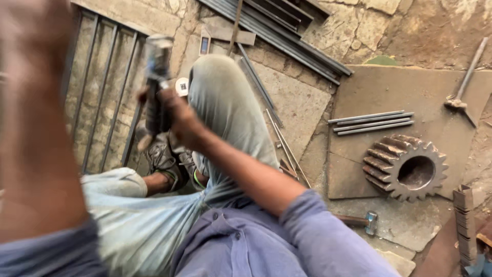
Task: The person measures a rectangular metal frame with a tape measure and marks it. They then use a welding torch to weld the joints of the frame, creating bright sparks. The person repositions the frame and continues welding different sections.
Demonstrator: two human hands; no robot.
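Observation:
My right hand (177,120) reaches forward from a blue sleeve and is closed around the dark handle of a hammer-like tool (156,87). The tool's metal head points up, in front of a barred metal grille (102,97). My left arm fills the left edge as a blur. My left hand (28,25) is raised at the top left corner, too blurred to show its fingers. My bent knee in grey trousers (225,102) sits just right of the tool. A dark shoe (164,159) rests below it.
A large rusty gear (405,166) lies on a steel plate (389,87), with several thin rods (371,123) above it. A long-handled hammer (464,77) lies far right, a small hammer (361,221) on the stone floor. Steel bars (277,31) lean against the back.

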